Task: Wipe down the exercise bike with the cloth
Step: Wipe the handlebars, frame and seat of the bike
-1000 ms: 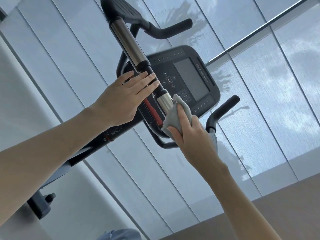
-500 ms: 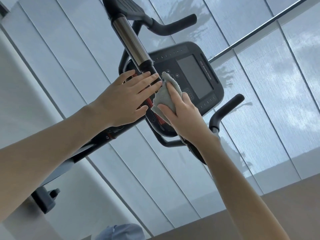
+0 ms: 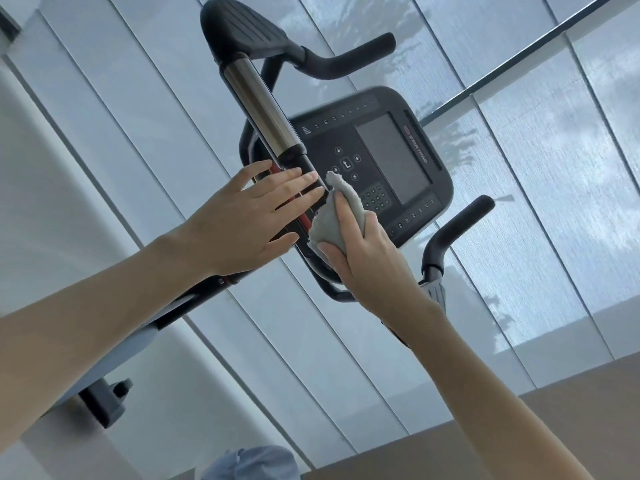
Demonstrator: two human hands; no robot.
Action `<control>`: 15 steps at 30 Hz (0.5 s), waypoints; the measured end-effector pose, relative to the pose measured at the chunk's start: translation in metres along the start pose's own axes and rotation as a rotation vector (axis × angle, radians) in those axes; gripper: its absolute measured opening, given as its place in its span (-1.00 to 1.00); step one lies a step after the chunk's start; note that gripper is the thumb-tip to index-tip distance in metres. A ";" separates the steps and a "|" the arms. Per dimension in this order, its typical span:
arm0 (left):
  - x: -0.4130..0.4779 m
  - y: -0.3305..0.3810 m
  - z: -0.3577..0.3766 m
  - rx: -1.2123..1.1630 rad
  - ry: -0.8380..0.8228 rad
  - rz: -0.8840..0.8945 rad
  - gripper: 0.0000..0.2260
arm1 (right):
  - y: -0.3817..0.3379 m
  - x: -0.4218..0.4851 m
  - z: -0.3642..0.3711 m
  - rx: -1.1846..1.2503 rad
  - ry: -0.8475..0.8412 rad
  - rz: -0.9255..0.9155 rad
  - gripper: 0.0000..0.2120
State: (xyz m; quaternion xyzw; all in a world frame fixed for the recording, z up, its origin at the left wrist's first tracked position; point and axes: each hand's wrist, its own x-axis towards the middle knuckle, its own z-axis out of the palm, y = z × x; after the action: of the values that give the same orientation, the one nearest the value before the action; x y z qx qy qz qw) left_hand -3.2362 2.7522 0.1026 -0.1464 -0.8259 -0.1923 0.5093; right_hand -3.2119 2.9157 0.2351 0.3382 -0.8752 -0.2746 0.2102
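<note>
The exercise bike fills the middle of the tilted view: a black console (image 3: 391, 157) with a dark screen, black handlebars, and a steel grip tube (image 3: 263, 109) running up to a black pad. My right hand (image 3: 367, 258) is shut on a grey cloth (image 3: 329, 220) and presses it against the lower left part of the console, beside the keypad. My left hand (image 3: 252, 216) lies flat, fingers spread, on the black bar just below the steel tube, touching the cloth's edge. It holds nothing.
Tall window panels with translucent blinds stand behind the bike. The right handlebar (image 3: 453, 230) sticks out past my right wrist. A black frame foot (image 3: 107, 400) sits at lower left, and a bluish object (image 3: 252, 464) shows at the bottom edge.
My right hand slid the cloth from the steel grip section up and left along the bar, onto the console's lower left beside my left fingertips. My left hand stayed on the bar.
</note>
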 end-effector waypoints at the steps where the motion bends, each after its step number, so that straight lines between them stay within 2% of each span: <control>1: 0.000 -0.001 0.000 0.000 0.006 0.007 -0.50 | -0.003 0.011 0.001 -0.016 0.013 -0.011 -0.39; 6: -0.003 -0.016 -0.004 0.007 0.022 -0.087 -0.52 | -0.015 0.054 0.003 0.035 0.052 -0.016 -0.41; 9: -0.005 -0.028 -0.009 0.035 -0.005 -0.085 -0.53 | -0.021 0.076 0.002 0.115 0.054 0.015 -0.42; 15: 0.007 -0.032 -0.022 0.082 -0.067 -0.028 -0.51 | -0.003 0.093 -0.006 0.574 -0.189 0.101 -0.57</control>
State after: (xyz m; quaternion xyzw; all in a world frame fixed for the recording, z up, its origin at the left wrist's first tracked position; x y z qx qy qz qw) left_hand -3.2365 2.7140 0.1127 -0.1203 -0.8517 -0.1602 0.4842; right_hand -3.2708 2.8455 0.2546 0.3128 -0.9484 -0.0357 0.0372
